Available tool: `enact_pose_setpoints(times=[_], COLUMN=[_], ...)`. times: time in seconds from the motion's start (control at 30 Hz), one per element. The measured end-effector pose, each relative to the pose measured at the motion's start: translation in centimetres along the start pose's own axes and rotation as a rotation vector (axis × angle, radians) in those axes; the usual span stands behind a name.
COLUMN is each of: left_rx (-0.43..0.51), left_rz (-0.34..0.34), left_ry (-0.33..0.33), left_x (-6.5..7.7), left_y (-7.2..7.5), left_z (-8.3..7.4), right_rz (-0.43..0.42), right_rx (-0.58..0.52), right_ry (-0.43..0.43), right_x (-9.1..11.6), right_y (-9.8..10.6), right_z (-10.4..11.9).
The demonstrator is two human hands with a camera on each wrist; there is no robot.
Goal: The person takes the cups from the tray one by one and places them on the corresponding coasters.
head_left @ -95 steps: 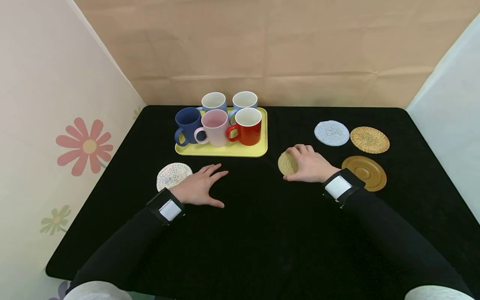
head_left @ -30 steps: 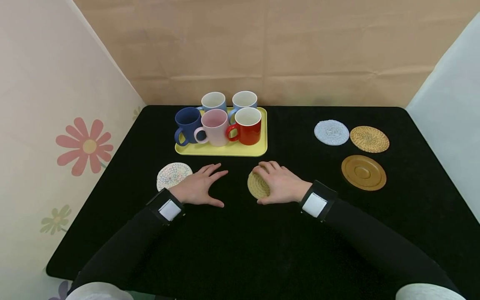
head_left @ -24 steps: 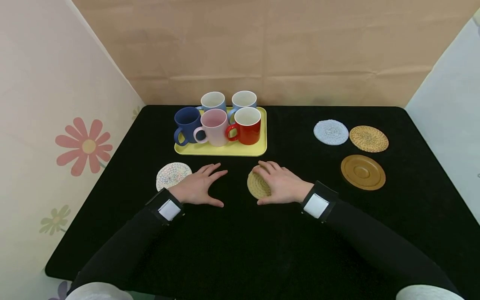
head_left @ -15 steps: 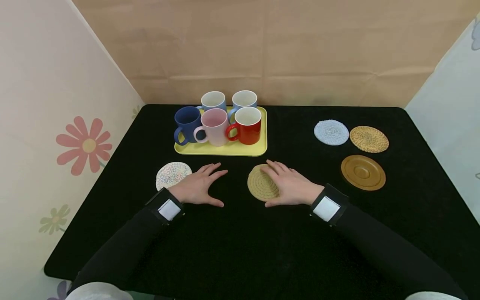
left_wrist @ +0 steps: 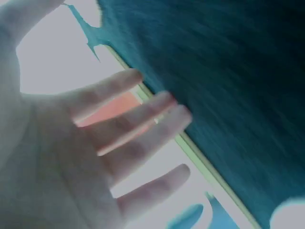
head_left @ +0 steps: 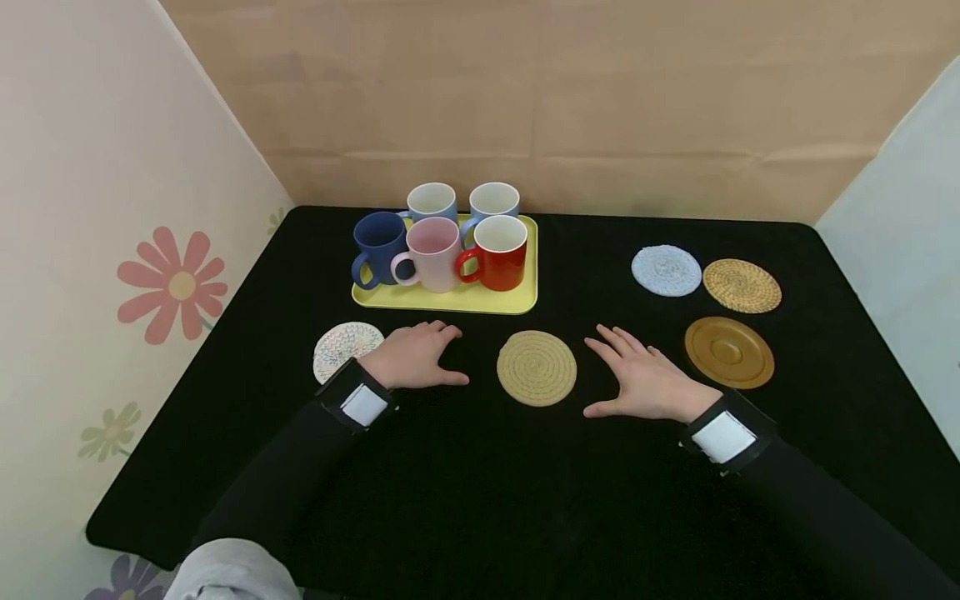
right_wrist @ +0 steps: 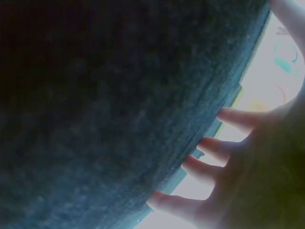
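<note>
5 mugs (head_left: 435,268) share the tray (head_left: 442,304), prob. to keep them bunched at the back of the counter (head_left: 517,500). Green mat (head_left: 537,368) lies flat betw. L hand (head_left: 415,357) and R hand (head_left: 647,383), touching neither, likely centred for easy reach w/ either; both hands empty, fingers loose, thumbs apart.

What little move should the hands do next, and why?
Probably the left hand should reach for the pink mug. That hand holds nothing and is close to the front of the yellow tray, where the mug stands. The olive coaster lies flat with nothing on it, and the right hand is beside it, apart.
</note>
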State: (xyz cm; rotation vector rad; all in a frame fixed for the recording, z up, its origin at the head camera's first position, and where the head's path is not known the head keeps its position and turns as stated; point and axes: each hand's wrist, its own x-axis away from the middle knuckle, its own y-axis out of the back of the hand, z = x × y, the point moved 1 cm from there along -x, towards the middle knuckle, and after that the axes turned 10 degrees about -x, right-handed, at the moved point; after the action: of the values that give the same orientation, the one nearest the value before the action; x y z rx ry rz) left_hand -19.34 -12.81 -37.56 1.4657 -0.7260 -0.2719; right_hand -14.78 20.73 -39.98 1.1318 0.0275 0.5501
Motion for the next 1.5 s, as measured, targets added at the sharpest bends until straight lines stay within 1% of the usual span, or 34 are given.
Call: enact_pose_setpoints(times=[0.07, 0.17, 0.23, 0.3, 0.37, 0.43, 0.53, 0.63, 0.8, 0.93, 1.03, 1.1, 1.3, 1.5], left_rx=[-0.001, -0.004, -0.01, -0.027, -0.047, -0.069, -0.114, -0.141, -0.138, -0.126, -0.129, -0.139, -0.17, -0.168], left_rz=[-0.036, -0.079, -0.095, -0.095, -0.077, -0.044, 0.007, 0.042, 0.078, 0.104, 0.11, 0.095, 0.013, -0.01], left_ry=[-0.023, -0.096, -0.149, -0.192, -0.221, -0.236, -0.239, -0.233, -0.221, -0.208, -0.204, -0.211, -0.254, -0.278], left_x=[-0.8, -2.1, -3.0, -3.8, -4.5, -5.2, -5.9, -6.3, -6.6, -6.8, -6.9, -7.0, -7.4, -7.3], left_y=[0.2, 0.6, 0.8, 1.0, 1.1, 1.1, 1.0, 0.9, 0.8, 0.3, -0.1, -0.4, -0.7, -0.7], left_z=[-1.0, -2.8, -4.0, -5.1, -6.1, -6.9, -7.9, -8.6, -9.3, -9.7, -9.8, -9.8, -9.6, -9.2], right_rz=[0.003, 0.009, 0.012, 0.012, 0.014, 0.016, 0.019, 0.022, 0.027, 0.026, 0.028, 0.029, 0.032, 0.032], right_rx=[-0.009, -0.02, -0.022, -0.019, -0.015, -0.012, -0.013, -0.016, -0.016, -0.014, -0.015, -0.015, -0.013, -0.015], right_ry=[0.004, 0.001, -0.002, -0.004, -0.004, -0.004, -0.003, -0.003, -0.001, 0.002, 0.004, 0.002, -0.007, -0.005], right_x=[0.1, 0.0, 0.0, -0.1, -0.1, 0.0, 0.1, 0.1, 0.2, 0.2, 0.2, 0.2, 0.2, 0.2], right_y=[0.0, -0.1, -0.2, -0.2, -0.2, -0.2, -0.2, -0.2, -0.1, -0.1, -0.1, -0.1, 0.0, 0.0], right_z=[-0.1, -0.1, -0.1, -0.1, -0.1, -0.2, -0.1, -0.1, 0.0, 0.0, -0.1, 0.0, -0.1, -0.1])
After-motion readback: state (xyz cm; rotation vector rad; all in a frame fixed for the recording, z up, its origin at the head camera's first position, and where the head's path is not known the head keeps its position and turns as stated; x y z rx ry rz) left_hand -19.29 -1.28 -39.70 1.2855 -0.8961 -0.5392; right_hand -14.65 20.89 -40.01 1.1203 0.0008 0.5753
